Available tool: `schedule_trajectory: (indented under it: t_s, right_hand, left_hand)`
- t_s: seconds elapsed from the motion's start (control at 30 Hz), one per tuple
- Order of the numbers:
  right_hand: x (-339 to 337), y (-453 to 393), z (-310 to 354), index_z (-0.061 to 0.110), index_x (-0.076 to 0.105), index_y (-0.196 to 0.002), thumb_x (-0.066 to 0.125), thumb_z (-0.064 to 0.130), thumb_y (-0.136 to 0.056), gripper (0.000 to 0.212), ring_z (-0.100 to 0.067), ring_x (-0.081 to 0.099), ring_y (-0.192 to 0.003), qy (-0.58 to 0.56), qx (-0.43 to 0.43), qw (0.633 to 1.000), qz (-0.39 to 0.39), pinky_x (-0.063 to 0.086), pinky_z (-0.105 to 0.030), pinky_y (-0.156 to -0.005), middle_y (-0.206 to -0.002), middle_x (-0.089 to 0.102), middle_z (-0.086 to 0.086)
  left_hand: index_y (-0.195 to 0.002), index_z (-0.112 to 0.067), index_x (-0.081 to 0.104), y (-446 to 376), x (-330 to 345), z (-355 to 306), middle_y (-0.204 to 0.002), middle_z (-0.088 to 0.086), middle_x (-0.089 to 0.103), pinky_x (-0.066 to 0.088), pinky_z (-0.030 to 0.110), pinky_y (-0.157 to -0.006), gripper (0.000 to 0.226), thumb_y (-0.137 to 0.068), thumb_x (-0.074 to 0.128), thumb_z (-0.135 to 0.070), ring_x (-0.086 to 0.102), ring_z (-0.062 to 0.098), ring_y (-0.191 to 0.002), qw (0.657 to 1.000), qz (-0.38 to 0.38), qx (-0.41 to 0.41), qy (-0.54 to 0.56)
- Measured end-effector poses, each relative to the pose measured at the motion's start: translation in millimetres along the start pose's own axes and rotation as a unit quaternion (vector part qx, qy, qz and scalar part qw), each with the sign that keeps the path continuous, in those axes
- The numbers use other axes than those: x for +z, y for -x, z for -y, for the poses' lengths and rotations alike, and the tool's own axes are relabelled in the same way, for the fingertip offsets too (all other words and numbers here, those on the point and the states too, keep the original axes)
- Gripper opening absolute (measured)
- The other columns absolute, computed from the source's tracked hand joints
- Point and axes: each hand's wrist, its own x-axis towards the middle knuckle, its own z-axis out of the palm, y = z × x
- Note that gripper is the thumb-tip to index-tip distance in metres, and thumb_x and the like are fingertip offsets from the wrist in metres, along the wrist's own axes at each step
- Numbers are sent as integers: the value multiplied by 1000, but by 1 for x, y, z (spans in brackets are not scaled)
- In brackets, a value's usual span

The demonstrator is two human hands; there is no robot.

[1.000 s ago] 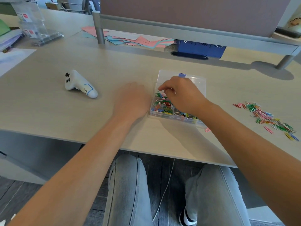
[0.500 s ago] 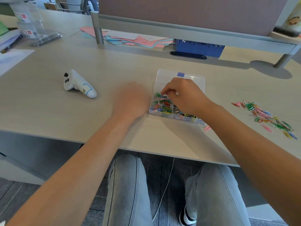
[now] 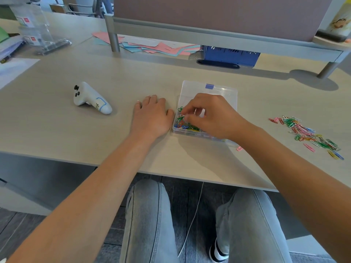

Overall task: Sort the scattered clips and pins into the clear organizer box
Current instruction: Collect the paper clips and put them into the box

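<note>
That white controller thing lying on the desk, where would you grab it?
Grip the white controller around its rounded handle end, coming from above. It lies on its side with that end pointing toward the desk's near edge, away from the black buttons, with bare desk all round.

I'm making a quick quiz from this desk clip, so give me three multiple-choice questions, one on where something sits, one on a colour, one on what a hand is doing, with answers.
1. Where is the loose pile of coloured paper clips on the pale wooden desk?
A. Right of the clear plastic organizer box
B. Left of the white handheld controller
C. On the pink and blue papers

2. What colour is the latch tab on the box lid?
A. Red
B. Blue
C. Yellow

3. How is the left hand?
A. Gripping the controller
B. Lifting the box
C. Resting flat on the desk beside the box

Answers: 1 A, the pile lies past the right hand, on the box's right. 2 B, the tab on the far edge is blue. 3 C, its fingers lie straight on the desk, holding nothing.
</note>
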Motion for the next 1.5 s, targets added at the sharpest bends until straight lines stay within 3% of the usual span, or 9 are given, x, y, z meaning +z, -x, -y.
schedule_trajectory:
  t_s: [0.17, 0.3, 0.4, 0.6, 0.8, 0.97, 1.17, 1.33, 1.5]
  right_hand:
    - [7, 1, 1, 22, 78, -102, 75, 24, -87, 16, -15, 60, -82, 42, -13, 999, 11, 52, -36, -78, -94, 65, 2]
    - [5, -1, -1, 21, 76, -94, 76, 19, -85, 8, -14, 59, -80, 30, -12, 999, 10, 53, -40, -77, -89, 64, 5]
    - [2, -1, -2, 22, 74, -91, 75, 19, -87, 5, -11, 59, -79, 16, -8, 1000, 5, 54, -36, -76, -88, 64, 7]
    - [-9, 0, -1, 17, 74, -93, 71, 16, -91, 3, -9, 62, -80, -61, 18, 997, -38, 48, -13, -71, -88, 70, 10]
    - [-7, 3, 5, 19, 76, -91, 72, 17, -90, 4, 1, 64, -73, -110, 43, 992, -31, 49, -10, -71, -83, 72, 11]
    - [-3, 7, -1, 21, 78, -96, 70, 18, -92, 10, -2, 63, -75, -58, 64, 996, -39, 44, -6, -69, -86, 72, 11]
    - [-6, 13, -10, 22, 80, -97, 66, 13, -90, 18, -12, 60, -76, 9, 64, 997, -32, 49, -27, -77, -87, 70, 5]
    - [4, 8, -11, 23, 79, -92, 71, 24, -89, 8, -5, 55, -69, 26, 60, 997, -36, 44, -28, -70, -80, 62, 10]
    - [11, -3, -8, 22, 75, -87, 71, 24, -88, 5, -7, 57, -68, 41, 82, 995, -43, 55, -34, -72, -75, 64, 11]
  left_hand:
    - [-137, -15, 51, 1, -1, -1, -154, 12, 40, 20, 50, -119, 49, -99, 35, -40, 30, 29, -145, 1000, 4, 1, 1]
    - [-134, -15, 53, 1, -1, 0, -149, 11, 45, 23, 50, -118, 48, -98, 34, -40, 34, 30, -142, 1000, 0, 2, 5]
    - [-130, -15, 55, 1, 0, 0, -145, 11, 48, 25, 51, -116, 47, -97, 34, -40, 36, 30, -140, 1000, -1, 3, 7]
    - [-132, -14, 54, 0, 0, 0, -149, 11, 45, 23, 50, -117, 46, -98, 35, -39, 34, 30, -142, 1000, -2, 2, 4]
    - [-132, -15, 54, 0, 1, 0, -149, 11, 45, 23, 50, -118, 46, -98, 35, -40, 34, 29, -143, 1000, -3, 1, 4]
    - [-133, -16, 53, -1, 1, 1, -151, 11, 43, 22, 49, -119, 47, -98, 35, -40, 33, 29, -143, 1000, -3, 4, 3]
    - [-131, -15, 54, -1, 2, 2, -147, 10, 47, 24, 50, -117, 46, -98, 35, -40, 35, 29, -141, 1000, -8, 7, 2]
    - [-131, -15, 54, -1, 3, 2, -149, 11, 45, 23, 49, -117, 45, -98, 36, -41, 34, 29, -142, 1000, -5, 6, 4]
    - [-130, -15, 54, 0, 2, 2, -148, 10, 46, 24, 49, -116, 45, -98, 35, -41, 35, 29, -141, 1000, -8, 9, 1]
